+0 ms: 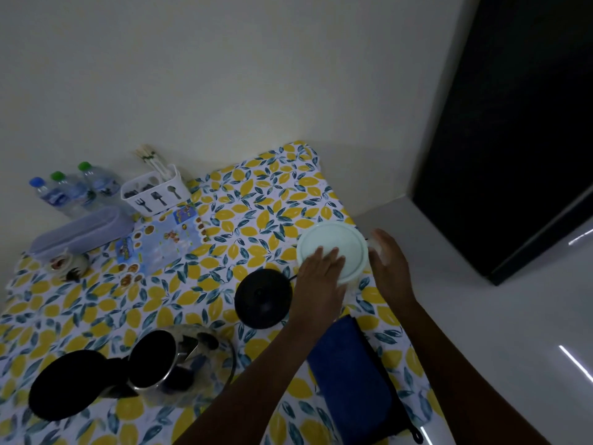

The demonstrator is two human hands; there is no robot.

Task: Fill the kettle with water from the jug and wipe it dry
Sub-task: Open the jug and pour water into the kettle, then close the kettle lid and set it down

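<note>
A jug with a round white lid (333,242) stands near the table's right edge. My left hand (316,281) lies flat on the near side of the lid, fingers spread. My right hand (390,264) is against the jug's right side at its white handle (374,250), fingers extended and not closed around it. The metal kettle (160,361) stands at the lower left, its black lid (64,383) flipped open. The kettle's round black base (263,298) sits between kettle and jug. A folded blue cloth (349,377) lies under my forearms.
The table has a lemon-print cloth (250,203) and stands against a pale wall. At the back left are three water bottles (77,187), a white cutlery holder (155,192), a long lidded plastic box (80,234) and a printed sheet (160,242). A dark cabinet (513,123) stands right.
</note>
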